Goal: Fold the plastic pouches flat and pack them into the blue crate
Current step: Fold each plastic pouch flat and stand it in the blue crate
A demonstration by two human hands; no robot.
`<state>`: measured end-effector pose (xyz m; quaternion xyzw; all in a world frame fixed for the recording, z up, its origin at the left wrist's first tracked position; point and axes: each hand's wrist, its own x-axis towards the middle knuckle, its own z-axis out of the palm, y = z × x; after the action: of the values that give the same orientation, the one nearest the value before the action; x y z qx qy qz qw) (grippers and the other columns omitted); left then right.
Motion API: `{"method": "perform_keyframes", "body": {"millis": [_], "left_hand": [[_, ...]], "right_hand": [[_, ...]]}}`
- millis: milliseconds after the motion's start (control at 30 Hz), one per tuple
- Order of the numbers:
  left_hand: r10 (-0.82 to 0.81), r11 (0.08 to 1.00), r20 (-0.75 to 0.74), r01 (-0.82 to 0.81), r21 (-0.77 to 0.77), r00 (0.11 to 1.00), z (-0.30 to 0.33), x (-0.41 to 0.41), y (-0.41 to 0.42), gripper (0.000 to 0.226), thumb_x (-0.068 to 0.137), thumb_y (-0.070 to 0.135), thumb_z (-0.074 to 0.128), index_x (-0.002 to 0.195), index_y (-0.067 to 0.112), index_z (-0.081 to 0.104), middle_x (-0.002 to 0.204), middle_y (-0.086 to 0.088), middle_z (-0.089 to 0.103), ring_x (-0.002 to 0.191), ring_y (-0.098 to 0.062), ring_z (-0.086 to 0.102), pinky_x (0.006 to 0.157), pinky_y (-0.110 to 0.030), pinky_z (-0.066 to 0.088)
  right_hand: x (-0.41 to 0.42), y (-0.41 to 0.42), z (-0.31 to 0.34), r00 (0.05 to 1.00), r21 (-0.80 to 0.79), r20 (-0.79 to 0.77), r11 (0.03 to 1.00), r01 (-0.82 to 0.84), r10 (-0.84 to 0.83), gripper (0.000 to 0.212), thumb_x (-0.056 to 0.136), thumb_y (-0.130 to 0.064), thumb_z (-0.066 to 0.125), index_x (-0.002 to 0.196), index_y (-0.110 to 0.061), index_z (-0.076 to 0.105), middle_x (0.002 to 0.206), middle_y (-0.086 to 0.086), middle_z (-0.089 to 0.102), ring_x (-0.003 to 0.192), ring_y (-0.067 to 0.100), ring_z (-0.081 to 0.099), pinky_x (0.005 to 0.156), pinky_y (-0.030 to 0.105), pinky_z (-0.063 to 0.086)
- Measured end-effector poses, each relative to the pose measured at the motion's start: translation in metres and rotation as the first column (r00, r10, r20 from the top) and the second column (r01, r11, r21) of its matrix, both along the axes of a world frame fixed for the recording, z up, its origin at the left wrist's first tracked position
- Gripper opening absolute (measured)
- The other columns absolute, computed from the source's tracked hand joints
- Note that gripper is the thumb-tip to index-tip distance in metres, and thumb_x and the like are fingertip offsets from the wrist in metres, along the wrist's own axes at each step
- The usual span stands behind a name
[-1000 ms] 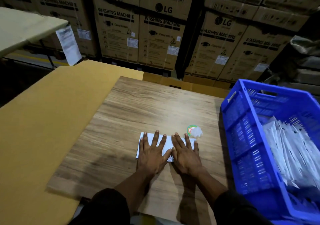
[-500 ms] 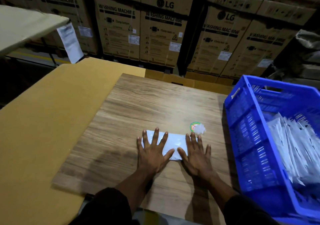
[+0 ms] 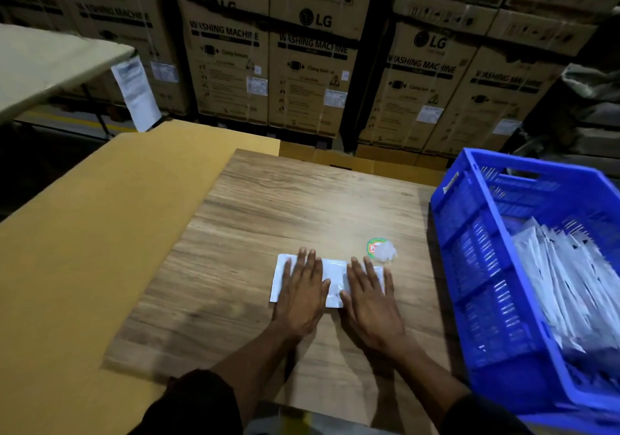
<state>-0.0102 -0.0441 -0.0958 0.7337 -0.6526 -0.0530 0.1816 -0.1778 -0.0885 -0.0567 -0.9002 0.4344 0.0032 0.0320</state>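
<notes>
Head view shows my two hands lying flat, side by side, on a white pouch [image 3: 332,283] that rests on the wooden board [image 3: 302,206] in front of me. My left hand [image 3: 302,295] covers the pouch's left half, fingers straight and close together, pointing to 12 o'clock, with the tips near the pouch's far edge. My right hand [image 3: 370,304] presses the right half, fingers straight and slightly fanned, the thumb lying toward the left hand. Neither hand curls round anything; both press palm-down. A strip of the pouch shows between the hands, and its left edge and corners show past my left hand. At about 1 o'clock from my right hand, just beyond the fingertips, sits a small round sticker [image 3: 373,246] with a green rim, partly under a crumpled bit of clear film [image 3: 385,252]. At 3 o'clock stands the blue crate [image 3: 476,260], beside the board, with a stack of white pouches [image 3: 570,283] leaning inside it. The board lies on a yellow-brown sheet [image 3: 84,250] that spreads out toward 9 o'clock. At 12 o'clock, well beyond the board, rise cartons [image 3: 312,65] marked as washing machines. At 10 o'clock a paper [image 3: 136,92] hangs from the edge of a pale table [image 3: 50,62].
</notes>
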Motion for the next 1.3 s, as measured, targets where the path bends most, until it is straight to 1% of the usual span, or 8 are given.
{"method": "perform_keyframes", "body": {"millis": [67, 200, 367, 633, 800, 1000, 1167, 1300], "left_hand": [[-0.111, 0.994, -0.026, 0.111, -0.013, 0.993, -0.002, -0.005, 0.003, 0.062, 0.113, 0.025, 0.014, 0.123, -0.003, 0.069, 0.132, -0.019, 0.066, 0.123, -0.031, 0.063, 0.122, -0.034, 0.016], [-0.125, 0.991, -0.019, 0.125, -0.042, 0.992, -0.006, -0.008, 0.002, 0.068, 0.112, 0.031, 0.007, 0.132, 0.002, 0.065, 0.137, -0.013, 0.064, 0.129, -0.026, 0.06, 0.118, -0.034, 0.017], [-0.138, 0.981, -0.027, 0.133, -0.138, 0.99, -0.017, -0.006, 0.008, 0.065, 0.111, 0.039, 0.008, 0.148, 0.004, 0.05, 0.156, -0.01, 0.046, 0.146, -0.027, 0.04, 0.114, -0.046, 0.024], [-0.112, 0.993, -0.035, 0.113, 0.029, 0.993, -0.017, -0.004, 0.005, 0.074, 0.109, 0.05, 0.003, 0.149, 0.011, 0.051, 0.157, -0.005, 0.045, 0.147, -0.021, 0.038, 0.116, -0.042, 0.017], [-0.108, 0.994, -0.007, 0.108, -0.018, 0.994, -0.008, -0.003, 0.009, 0.082, 0.104, 0.054, -0.009, 0.154, 0.014, 0.044, 0.163, 0.0, 0.034, 0.151, -0.021, 0.028, 0.118, -0.04, 0.013], [-0.019, 0.998, -0.084, 0.014, -0.063, 0.996, -0.017, -0.006, 0.011, 0.061, 0.112, 0.042, 0.008, 0.144, 0.027, 0.058, 0.154, 0.004, 0.049, 0.144, -0.029, 0.043, 0.114, -0.042, 0.021], [0.101, 0.992, -0.14, -0.11, -0.061, 0.985, -0.017, -0.011, 0.006, 0.055, 0.112, 0.042, 0.011, 0.145, 0.023, 0.052, 0.153, -0.004, 0.051, 0.141, -0.032, 0.046, 0.117, -0.037, 0.011], [0.146, 0.988, -0.086, -0.149, -0.033, 0.986, -0.006, -0.011, 0.003, 0.06, 0.11, 0.044, 0.017, 0.133, 0.019, 0.066, 0.146, -0.008, 0.058, 0.136, -0.032, 0.053, 0.107, -0.045, 0.043]], "right_hand": [[0.003, 0.009, -0.01, 0.999, 0.029, 0.021, 0.999, -0.039, 0.039, 0.062, 0.103, -0.044, 0.022, 0.155, -0.011, 0.033, 0.164, 0.005, 0.025, 0.153, 0.023, 0.014, 0.12, 0.05, 0.007], [-0.002, 0.006, -0.018, 0.997, 0.081, 0.061, 0.996, -0.047, 0.042, 0.074, 0.098, -0.06, -0.005, 0.161, -0.022, 0.005, 0.167, -0.007, -0.009, 0.152, 0.012, -0.015, 0.122, 0.043, -0.004], [-0.004, 0.005, -0.017, 0.998, 0.105, 0.041, 0.993, -0.056, 0.052, 0.072, 0.098, -0.056, 0.004, 0.16, -0.021, 0.0, 0.166, -0.006, -0.013, 0.152, 0.014, -0.019, 0.122, 0.044, -0.005], [-0.004, 0.002, -0.015, 0.997, 0.144, -0.021, 0.987, -0.071, 0.075, 0.079, 0.089, -0.054, 0.0, 0.159, -0.019, -0.008, 0.164, -0.006, -0.02, 0.15, 0.015, -0.024, 0.123, 0.046, -0.006], [-0.007, 0.005, -0.019, 1.0, 0.184, 0.019, 0.983, -0.014, 0.01, 0.078, 0.092, -0.062, 0.004, 0.154, -0.021, -0.02, 0.161, -0.006, -0.029, 0.148, 0.014, -0.03, 0.121, 0.038, -0.012], [-0.028, 0.006, -0.014, 0.998, 0.255, -0.005, 0.965, 0.064, -0.065, 0.081, 0.084, -0.074, -0.005, 0.147, -0.03, -0.03, 0.156, -0.01, -0.037, 0.147, 0.016, -0.031, 0.121, 0.042, -0.007], [-0.024, 0.004, -0.008, 0.994, 0.331, -0.024, 0.938, 0.104, -0.102, 0.08, 0.09, -0.073, 0.006, 0.156, -0.033, -0.02, 0.158, -0.015, -0.035, 0.146, 0.015, -0.033, 0.119, 0.052, -0.012], [-0.021, -0.003, 0.006, 0.991, 0.321, -0.033, 0.938, 0.132, -0.128, 0.066, 0.102, -0.059, 0.013, 0.16, -0.03, 0.002, 0.167, -0.01, -0.008, 0.153, 0.016, -0.011, 0.12, 0.056, -0.003]]}}
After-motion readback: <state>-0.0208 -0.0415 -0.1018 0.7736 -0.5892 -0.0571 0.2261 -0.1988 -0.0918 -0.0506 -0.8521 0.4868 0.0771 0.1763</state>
